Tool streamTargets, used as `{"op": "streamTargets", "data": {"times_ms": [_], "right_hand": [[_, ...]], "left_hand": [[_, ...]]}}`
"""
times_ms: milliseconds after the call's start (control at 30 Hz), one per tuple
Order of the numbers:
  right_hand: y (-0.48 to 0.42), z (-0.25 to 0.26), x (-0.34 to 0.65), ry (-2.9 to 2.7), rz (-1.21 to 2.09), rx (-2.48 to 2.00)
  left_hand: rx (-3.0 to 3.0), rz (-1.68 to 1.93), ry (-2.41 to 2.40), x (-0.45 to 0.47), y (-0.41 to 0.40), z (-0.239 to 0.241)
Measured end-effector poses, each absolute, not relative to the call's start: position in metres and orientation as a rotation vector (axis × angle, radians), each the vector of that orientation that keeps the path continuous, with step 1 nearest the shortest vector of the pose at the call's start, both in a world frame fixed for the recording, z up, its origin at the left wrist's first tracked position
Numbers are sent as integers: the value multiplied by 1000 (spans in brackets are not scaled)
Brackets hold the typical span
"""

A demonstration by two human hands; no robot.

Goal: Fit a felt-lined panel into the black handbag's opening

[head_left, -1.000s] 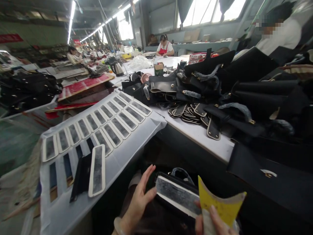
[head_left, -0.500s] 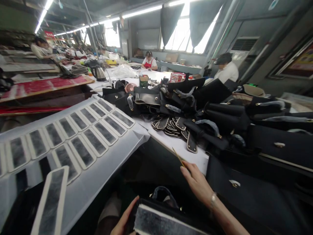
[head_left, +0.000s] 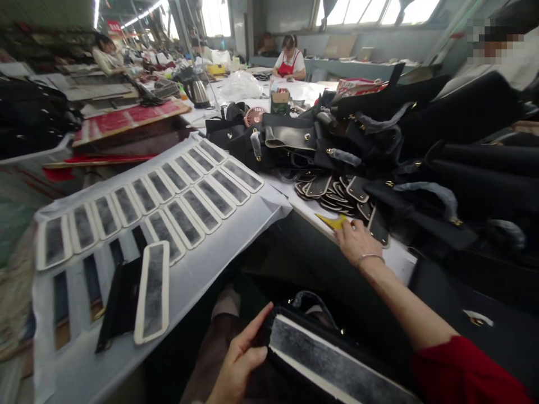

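Observation:
My left hand grips the near left corner of a black handbag held low in front of me. A grey-black panel with a pale border covers the bag's upturned face, and its plastic-wrapped handle loops out behind. At the edge of the white table, my right hand has its fingers closed on a flat yellow scraper with a pointed tip. Just behind these fingers lies a heap of black tabs with pale edges.
On the left, a white-covered table bears rows of pale-bordered dark panels, one lying askew on a black piece. Black handbags crowd the right. A kettle, a pink fan and several people are farther back.
My right hand has moved forward to the table edge beside the tabs, turning the scraper from edge-on to flatter. My left hand still holds the handbag. The view has swung left and down.

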State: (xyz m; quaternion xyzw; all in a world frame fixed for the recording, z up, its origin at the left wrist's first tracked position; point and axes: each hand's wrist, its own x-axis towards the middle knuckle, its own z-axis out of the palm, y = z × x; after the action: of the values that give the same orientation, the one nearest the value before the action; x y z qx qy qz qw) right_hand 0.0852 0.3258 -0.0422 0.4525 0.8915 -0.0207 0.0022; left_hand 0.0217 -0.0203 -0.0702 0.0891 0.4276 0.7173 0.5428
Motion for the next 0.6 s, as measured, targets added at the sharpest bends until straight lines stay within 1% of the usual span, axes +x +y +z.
{"op": "streamTargets", "data": {"times_ms": [200, 300, 367, 433, 467, 533, 600], "right_hand": [[320, -39, 100, 2997, 105, 1244], [305, -31, 118, 3101, 84, 1160], [290, -24, 137, 3200, 13, 1123], [270, -16, 163, 3333, -176, 1153], [258, -12, 178, 3373, -327, 1217], [232, -5, 210, 3325, -691, 1452], [205, -4, 240, 3129, -1039, 1769]], "left_hand": [[163, 1751, 1094, 30, -18, -75], [88, 1790, 1159, 38, -13, -74], [56, 1802, 1223, 41, -10, -71], [21, 1794, 1265, 44, -8, -67], [-10, 1783, 1266, 44, -9, -66], [-99, 1756, 1234, 44, -12, -64], [-182, 1730, 1197, 42, -16, -65]]}}
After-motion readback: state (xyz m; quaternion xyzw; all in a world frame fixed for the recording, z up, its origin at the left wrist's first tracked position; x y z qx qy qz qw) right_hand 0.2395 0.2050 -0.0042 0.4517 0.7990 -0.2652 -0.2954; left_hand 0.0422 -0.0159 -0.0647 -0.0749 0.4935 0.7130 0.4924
